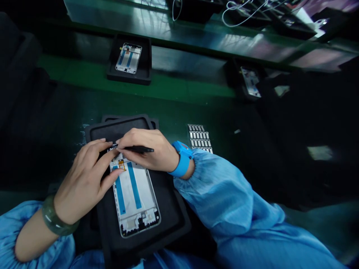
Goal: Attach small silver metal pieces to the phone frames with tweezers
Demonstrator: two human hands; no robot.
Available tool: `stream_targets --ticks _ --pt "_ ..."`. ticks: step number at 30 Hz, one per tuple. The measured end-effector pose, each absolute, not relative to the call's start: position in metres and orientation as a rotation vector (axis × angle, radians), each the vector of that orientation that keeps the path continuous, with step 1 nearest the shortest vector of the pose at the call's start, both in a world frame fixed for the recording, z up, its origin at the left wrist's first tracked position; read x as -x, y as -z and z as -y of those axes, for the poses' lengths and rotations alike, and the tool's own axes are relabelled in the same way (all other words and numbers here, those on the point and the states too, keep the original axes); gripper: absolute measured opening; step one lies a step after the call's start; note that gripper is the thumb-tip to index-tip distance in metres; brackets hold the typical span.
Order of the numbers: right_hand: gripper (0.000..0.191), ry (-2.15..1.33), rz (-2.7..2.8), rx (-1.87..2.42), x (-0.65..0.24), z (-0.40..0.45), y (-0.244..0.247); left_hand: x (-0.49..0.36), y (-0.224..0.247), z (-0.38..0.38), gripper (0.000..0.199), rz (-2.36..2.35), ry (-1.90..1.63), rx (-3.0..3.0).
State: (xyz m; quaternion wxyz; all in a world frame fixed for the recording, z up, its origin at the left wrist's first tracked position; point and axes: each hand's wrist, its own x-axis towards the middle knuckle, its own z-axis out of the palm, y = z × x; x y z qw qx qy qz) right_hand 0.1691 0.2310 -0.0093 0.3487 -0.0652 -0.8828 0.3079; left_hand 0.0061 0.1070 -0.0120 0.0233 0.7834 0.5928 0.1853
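Observation:
A phone mid-frame [144, 186] with two blue adhesive strips lies in a black foam tray [171, 224] in front of me. My right hand [148, 147] is closed around a black pen-like tool [140, 149], its tip end at the phone's top edge and hidden by my fingers. My left hand [89, 170] rests over the phone's upper left side, fingers stretched out along its top edge, thumb near an orange flex cable [121, 164]. Whether the left fingertips pinch a small part cannot be made out.
A sheet of small metallic pieces [199, 138] lies right of the tray. Farther back, a second black tray [129, 79] holds another phone frame [129, 58]. A third phone frame [250, 81] is at the back right. White cables [238, 23] lie on the raised shelf.

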Motion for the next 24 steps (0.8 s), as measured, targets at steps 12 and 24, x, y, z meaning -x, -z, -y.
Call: stream_targets --ticks 12,24 --pt "0.009 -0.885 2.166 0.352 -0.1691 -0.2337 0.0079 -0.0064 0.0113 -0.1073 0.041 -1.831 -0.566 -2.417" --pt "0.007 -0.876 2.119 0.378 -0.1679 -0.2338 0.0081 -0.0051 0.0105 -0.1078 0.039 -1.838 -0.56 -2.391"
